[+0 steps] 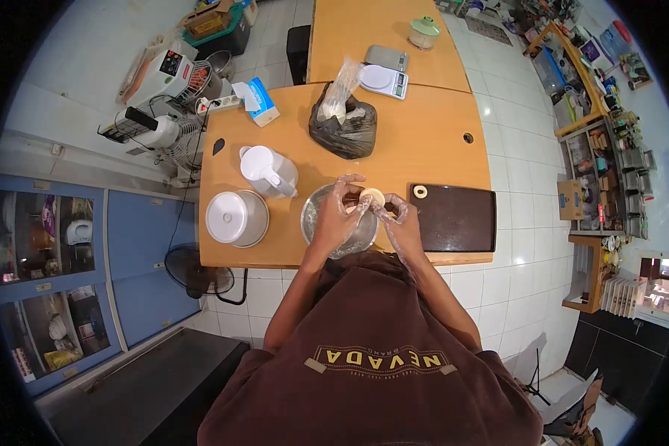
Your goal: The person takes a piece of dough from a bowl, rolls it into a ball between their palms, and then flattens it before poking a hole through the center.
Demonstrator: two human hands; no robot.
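Observation:
Between my two hands is a small pale round of dough, pinched at its edges by the fingertips. My left hand holds its left side, and my right hand holds its right side. Both hands are dusted with flour. Below them sits a metal mixing bowl, partly hidden by my left hand and forearm; its contents are hard to make out. Right of my right hand lies a dark baking tray, with one dough ring in its upper left corner.
Left of the bowl stand a white pitcher and a white lidded container. Beyond the bowl is a black plastic bag. Two kitchen scales, a blue tissue box and a green-lidded container are farther back on the wooden table.

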